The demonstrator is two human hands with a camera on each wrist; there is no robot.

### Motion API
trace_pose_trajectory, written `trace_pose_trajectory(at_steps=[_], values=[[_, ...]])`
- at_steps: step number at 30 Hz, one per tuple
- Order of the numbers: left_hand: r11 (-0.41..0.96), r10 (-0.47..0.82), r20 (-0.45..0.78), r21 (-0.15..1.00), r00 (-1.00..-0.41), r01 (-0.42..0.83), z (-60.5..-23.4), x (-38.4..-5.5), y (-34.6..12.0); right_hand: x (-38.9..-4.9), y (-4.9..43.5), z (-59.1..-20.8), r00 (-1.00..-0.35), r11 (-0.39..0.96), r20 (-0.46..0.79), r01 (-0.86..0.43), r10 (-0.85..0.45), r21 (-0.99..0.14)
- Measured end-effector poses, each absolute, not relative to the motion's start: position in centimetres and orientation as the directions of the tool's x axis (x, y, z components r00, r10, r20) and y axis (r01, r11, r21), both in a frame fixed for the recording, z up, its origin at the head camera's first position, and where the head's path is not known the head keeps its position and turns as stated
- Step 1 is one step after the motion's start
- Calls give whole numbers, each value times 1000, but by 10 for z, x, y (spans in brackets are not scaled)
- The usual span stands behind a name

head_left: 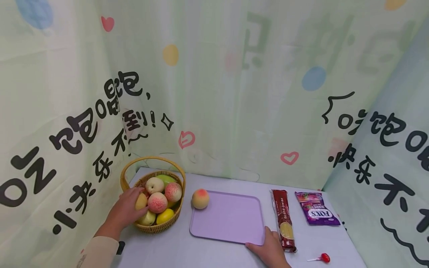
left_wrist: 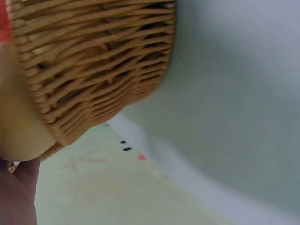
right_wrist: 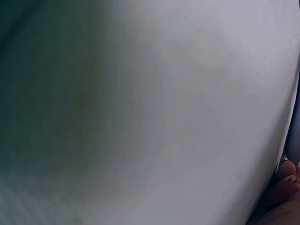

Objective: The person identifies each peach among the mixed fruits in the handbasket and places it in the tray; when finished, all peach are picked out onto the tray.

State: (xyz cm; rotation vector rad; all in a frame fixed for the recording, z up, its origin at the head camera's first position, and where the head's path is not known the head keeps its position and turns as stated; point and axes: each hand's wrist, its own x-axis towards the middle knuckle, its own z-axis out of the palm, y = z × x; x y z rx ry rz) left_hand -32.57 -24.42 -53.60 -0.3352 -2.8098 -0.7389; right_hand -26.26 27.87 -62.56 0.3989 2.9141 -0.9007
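My left hand (head_left: 125, 208) reaches over the left rim of a wicker basket (head_left: 155, 228) and grips a smooth yellow fruit (head_left: 141, 201) between thumb and fingers. In the left wrist view that yellow fruit (left_wrist: 21, 124) bulges past the woven rim, beside the hand. Pink-and-white peaches (head_left: 157, 203), a lemon (head_left: 165, 216) and a green fruit fill the basket around it. At the near right corner of a lilac tray (head_left: 228, 219), my right hand (head_left: 269, 249) holds the edge, thumb on the near side. A single peach (head_left: 200, 198) rests at the tray's far left corner.
Right of the tray lie a long red pasta packet (head_left: 283, 219) and a purple Fox's bag (head_left: 316, 209). Nearer is a red lollipop (head_left: 324, 257). The basket's tall handle (head_left: 152, 158) arches over the fruit. Printed curtains (head_left: 214, 93) enclose the white table.
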Motion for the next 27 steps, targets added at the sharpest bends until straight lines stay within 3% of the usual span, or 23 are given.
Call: trace_pose_trajectory(at_steps=[16,27], values=[[861,166,290,424,-943,282,-551,-334,-250,-262,277,-624,-964,790,-142,267,227,-552],[836,141,345,461,-928,298,-555,-336,-244,-264,280,-627,-963,795,-147,269,225,-544]])
